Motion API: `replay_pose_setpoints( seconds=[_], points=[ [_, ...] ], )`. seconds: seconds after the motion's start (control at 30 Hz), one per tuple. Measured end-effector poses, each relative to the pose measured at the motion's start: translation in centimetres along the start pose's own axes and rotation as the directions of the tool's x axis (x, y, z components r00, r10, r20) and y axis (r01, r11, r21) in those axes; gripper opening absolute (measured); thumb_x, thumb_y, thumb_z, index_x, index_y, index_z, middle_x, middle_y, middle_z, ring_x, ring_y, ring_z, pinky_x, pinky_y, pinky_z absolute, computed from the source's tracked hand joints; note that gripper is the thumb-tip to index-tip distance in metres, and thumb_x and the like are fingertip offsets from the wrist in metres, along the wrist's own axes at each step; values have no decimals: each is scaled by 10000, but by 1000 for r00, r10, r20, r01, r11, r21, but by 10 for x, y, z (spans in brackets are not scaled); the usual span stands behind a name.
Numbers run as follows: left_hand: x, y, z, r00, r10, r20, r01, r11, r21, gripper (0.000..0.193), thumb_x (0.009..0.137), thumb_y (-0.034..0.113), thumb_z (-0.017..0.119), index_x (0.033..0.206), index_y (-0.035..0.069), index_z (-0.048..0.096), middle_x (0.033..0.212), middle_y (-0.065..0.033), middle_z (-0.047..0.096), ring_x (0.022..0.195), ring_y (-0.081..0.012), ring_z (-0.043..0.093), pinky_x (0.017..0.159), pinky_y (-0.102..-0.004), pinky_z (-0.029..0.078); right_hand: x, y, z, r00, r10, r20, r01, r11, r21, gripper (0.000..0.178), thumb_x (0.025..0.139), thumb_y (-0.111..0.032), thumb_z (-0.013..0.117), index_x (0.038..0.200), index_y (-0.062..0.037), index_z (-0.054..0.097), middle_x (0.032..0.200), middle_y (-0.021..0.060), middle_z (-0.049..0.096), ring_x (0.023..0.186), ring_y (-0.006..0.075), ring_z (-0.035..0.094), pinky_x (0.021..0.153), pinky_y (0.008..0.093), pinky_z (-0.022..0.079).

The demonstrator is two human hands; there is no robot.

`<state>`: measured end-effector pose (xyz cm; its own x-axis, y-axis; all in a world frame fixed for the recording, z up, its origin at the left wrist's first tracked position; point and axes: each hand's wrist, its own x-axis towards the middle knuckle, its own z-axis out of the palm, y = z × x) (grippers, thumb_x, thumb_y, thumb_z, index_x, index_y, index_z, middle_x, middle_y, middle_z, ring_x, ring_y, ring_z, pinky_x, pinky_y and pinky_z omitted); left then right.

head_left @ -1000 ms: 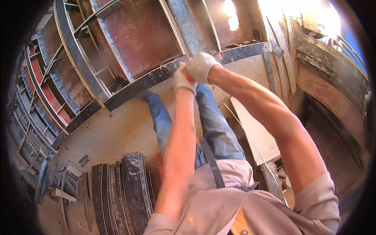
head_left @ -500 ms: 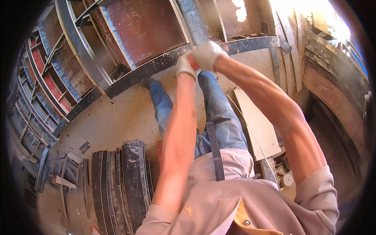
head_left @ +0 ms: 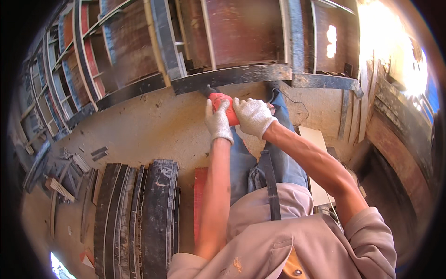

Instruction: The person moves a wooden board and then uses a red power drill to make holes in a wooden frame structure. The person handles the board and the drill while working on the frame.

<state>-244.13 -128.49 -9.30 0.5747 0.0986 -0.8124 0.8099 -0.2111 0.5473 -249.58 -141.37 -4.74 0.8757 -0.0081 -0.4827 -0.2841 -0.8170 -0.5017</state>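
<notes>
Between my two gloved hands is a red power drill (head_left: pixel 226 108), its dark nose aimed up and left toward the curved black rim (head_left: pixel 232 78) of a large framed panel. My left hand (head_left: pixel 218 123), in a white knit glove, closes on the drill's body from the near left side. Fingers of my right hand (head_left: pixel 253 117), gloved the same way, wrap the drill's rear from the right; its handle is mostly hidden by this hand. The nose appears just short of the rim, though I cannot tell whether it touches.
Ribbed framework with reddish-brown panels (head_left: pixel 246 35) spans the far side. Curved dark strips (head_left: pixel 160 204) lie stacked at the near left, beside scraps (head_left: pixel 69 172). A pale board (head_left: pixel 316 139) sits right of my legs. A thin dark cord (head_left: pixel 299 102) lies by my foot.
Both hands and the drill have come nearer to me, back from the panel's rim, showing more of the red body. My view has shifted, so the framework appears farther right.
</notes>
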Motion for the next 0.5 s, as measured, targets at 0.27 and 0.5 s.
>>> replay_pose_setpoints(
  seconds=[0.27,0.5],
  points=[
    [101,-3,-98,999,-48,-8,45,975,-218,797,852,134,818,1523,-55,431,1528,-157,509,1319,-223,548,1107,-330,428,89,-92,13,981,30,191,-20,998,-57,295,753,-122,690,998,13,595,833,192,725,792,369,730,696,468,577],
    [121,9,-102,991,-123,61,134,962,-238,827,809,98,832,1523,-41,439,1475,-140,548,1271,-211,575,1067,-324,458,113,-103,28,980,101,170,-88,993,-80,274,758,-134,697,987,5,644,843,222,737,819,367,750,732,464,589]
  ],
)
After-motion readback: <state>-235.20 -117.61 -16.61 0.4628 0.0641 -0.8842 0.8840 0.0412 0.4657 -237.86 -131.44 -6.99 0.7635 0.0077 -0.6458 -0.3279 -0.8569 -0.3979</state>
